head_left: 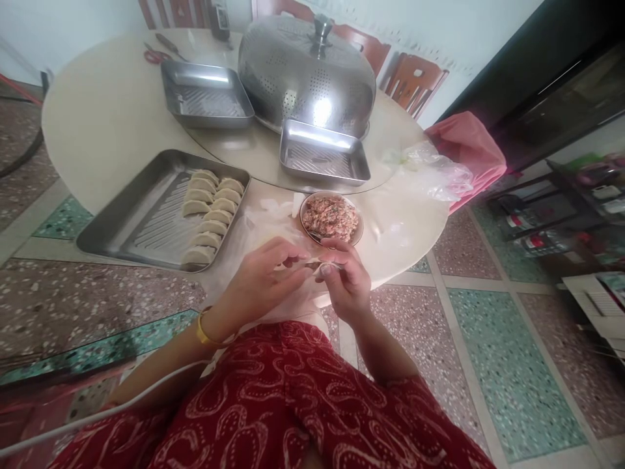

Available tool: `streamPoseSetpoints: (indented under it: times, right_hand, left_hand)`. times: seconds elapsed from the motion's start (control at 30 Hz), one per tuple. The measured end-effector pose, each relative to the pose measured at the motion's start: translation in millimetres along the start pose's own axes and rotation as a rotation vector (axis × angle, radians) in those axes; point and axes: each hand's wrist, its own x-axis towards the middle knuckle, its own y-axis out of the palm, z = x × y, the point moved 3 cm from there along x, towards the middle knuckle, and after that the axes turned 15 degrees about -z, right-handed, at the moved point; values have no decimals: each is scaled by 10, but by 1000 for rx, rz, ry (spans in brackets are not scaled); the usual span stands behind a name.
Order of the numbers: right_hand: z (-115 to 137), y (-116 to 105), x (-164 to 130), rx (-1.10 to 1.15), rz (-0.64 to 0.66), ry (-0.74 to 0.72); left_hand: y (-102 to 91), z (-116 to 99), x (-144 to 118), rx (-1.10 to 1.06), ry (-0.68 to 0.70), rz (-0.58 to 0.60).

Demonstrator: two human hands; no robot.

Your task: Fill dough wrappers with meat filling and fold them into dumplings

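Observation:
Close to the table's front edge, my left hand (273,273) and my right hand (347,277) meet, both pinching one pale dumpling (319,262). Fingertips and thumbs press its edge, and most of it is hidden between them. Just beyond my hands sits a bowl of minced filling (331,218), with what looks like a utensil's end at its near rim. To the left lies a large metal tray (146,202). Folded dumplings (209,227) stand in two columns along its right side.
A perforated metal dome lid (307,71) stands at the back of the round table (92,124). Two smaller metal trays (208,98) (325,156) are before it. Red scissors (156,57) lie at back left. A pink bag (471,150) hangs at the right edge beside clear plastic (430,169).

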Motion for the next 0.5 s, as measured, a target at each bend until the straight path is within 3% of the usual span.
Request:
streamPoseSetpoints:
  times: [0.33, 0.5]
  right_hand:
    - [5, 14, -17, 2, 18, 19]
    - [-1, 21, -15, -20, 19, 18]
  left_hand:
    - [49, -1, 25, -60, -117, 5]
    - [52, -6, 25, -40, -46, -7]
